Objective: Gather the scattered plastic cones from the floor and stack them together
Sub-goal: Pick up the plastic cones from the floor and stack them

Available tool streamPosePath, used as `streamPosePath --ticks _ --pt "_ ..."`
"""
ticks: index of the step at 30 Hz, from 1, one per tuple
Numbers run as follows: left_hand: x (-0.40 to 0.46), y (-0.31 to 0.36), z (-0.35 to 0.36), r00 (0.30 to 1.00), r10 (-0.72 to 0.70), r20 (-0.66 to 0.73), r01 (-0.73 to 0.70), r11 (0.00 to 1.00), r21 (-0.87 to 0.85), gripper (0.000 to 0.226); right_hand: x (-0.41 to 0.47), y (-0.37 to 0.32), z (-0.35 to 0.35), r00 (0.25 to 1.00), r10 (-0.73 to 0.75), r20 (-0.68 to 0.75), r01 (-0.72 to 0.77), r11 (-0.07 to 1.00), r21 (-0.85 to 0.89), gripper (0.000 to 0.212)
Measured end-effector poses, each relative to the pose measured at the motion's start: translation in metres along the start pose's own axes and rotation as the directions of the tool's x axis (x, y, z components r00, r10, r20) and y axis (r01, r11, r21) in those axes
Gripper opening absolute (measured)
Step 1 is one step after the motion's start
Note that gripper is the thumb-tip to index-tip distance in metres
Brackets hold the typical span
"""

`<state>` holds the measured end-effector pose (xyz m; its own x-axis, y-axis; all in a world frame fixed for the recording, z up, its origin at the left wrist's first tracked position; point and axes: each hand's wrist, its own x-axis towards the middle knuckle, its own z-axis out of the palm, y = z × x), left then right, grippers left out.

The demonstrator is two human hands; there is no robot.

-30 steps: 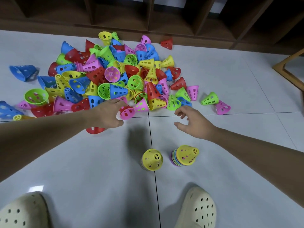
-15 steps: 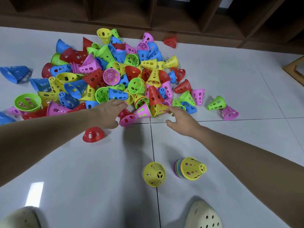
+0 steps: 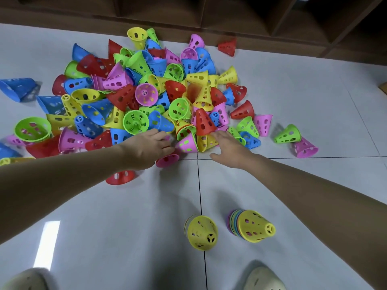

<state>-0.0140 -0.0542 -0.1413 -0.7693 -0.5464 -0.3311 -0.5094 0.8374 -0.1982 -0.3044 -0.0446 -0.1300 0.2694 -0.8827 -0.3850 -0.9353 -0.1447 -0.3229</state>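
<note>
Now both hands reach the near edge of the cone pile (image 3: 146, 97). Left hand (image 3: 146, 149) curls by a pink cone (image 3: 167, 160); whether it grips, I cannot tell. Right hand (image 3: 228, 149) is spread flat. Pick one loose edge cone, then drop it on the near yellow-topped stack (image 3: 251, 226).

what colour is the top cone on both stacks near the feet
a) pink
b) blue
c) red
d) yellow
d: the stack on the left and the stack on the right each show a yellow cone outermost, with other colours only at the rims beneath.
</note>
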Motion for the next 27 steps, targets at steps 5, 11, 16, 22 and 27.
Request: streamPosePath --ticks 5,11,16,22,27 --pt "-0.004 0.005 0.004 0.997 0.06 -0.049 -0.063 0.995 -0.075 0.068 0.002 0.0 0.013 1.0 0.018 0.013 -0.019 0.998 0.053 0.069" --pt "-0.016 0.029 0.019 0.996 0.065 -0.06 -0.072 0.989 -0.125 0.073 -0.004 -0.002 0.023 0.99 -0.081 0.119 0.102 0.978 -0.183 0.07" --pt "-0.027 0.051 0.019 0.996 0.001 0.086 0.023 0.962 -0.271 0.069 -0.015 -0.005 0.026 0.95 -0.172 0.26 0.277 0.847 -0.454 0.066" --pt "-0.031 0.05 0.016 0.997 -0.073 0.026 0.077 0.907 -0.413 0.034 -0.033 0.004 0.037 0.958 -0.061 0.28 0.11 0.98 -0.163 0.064" --pt "-0.032 0.05 0.02 0.982 -0.182 0.049 0.182 0.854 -0.488 0.055 -0.05 0.008 0.03 0.979 0.041 0.202 -0.064 0.992 0.105 0.045"
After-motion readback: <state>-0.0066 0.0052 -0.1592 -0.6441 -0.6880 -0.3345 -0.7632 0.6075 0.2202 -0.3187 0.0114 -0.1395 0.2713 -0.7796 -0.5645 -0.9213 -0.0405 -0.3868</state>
